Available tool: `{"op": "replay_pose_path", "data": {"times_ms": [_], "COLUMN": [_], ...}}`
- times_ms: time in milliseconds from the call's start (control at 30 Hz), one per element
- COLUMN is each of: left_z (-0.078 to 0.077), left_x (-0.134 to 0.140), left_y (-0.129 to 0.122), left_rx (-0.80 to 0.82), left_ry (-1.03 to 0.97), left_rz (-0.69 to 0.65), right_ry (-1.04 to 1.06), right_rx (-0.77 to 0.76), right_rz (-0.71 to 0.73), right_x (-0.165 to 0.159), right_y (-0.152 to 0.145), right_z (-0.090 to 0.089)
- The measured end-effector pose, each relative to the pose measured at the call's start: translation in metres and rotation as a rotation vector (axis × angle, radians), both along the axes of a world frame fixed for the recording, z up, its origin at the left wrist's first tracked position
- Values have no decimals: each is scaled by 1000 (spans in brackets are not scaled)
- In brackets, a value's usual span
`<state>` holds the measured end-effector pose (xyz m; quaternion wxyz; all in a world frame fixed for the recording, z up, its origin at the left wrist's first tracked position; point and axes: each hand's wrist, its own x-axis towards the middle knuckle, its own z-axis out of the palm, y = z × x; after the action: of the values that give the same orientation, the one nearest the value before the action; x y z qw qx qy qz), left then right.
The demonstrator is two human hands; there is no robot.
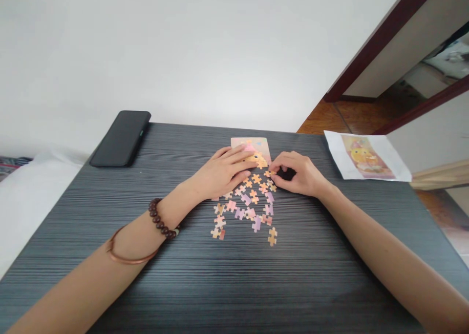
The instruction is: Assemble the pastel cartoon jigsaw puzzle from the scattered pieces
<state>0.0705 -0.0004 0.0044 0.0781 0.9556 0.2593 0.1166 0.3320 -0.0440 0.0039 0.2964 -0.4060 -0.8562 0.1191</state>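
Note:
My left hand (222,174) lies flat with its fingers stretched over the partly joined jigsaw puzzle (264,149), hiding much of its left side and middle. The joined part shows a pale pink top and a yellow shape with a dark eye. Just right of it, my right hand (302,174) pinches a small orange-yellow puzzle piece (267,174) between thumb and index finger, close to the lower right corner. Loose puzzle pieces (254,196) in orange, pink and lilac are spread below both hands; some are partly covered by the left hand.
A black phone-like device (119,139) lies at the table's back left. At the right edge rests a white sheet (397,165) with a printed picture of a yellow figure. The dark-grained table (227,285) meets a white wall behind; a doorway (366,80) stands at the right.

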Motion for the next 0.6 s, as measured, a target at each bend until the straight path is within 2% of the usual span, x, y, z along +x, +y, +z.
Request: {"op": "replay_pose_path", "data": {"times_ms": [167, 367, 600], "left_z": [-2, -6, 3], "left_x": [0, -3, -4], "left_y": [2, 8, 4], "left_rx": [-44, -101, -98], "left_ry": [-42, -233, -313], "left_rz": [-14, -36, -141], "right_ry": [-8, -36, 6], "right_rx": [13, 130, 93], "right_rz": [61, 113, 120], "right_x": [-2, -4, -5], "right_y": [-1, -2, -2], "right_z": [1, -3, -2]}}
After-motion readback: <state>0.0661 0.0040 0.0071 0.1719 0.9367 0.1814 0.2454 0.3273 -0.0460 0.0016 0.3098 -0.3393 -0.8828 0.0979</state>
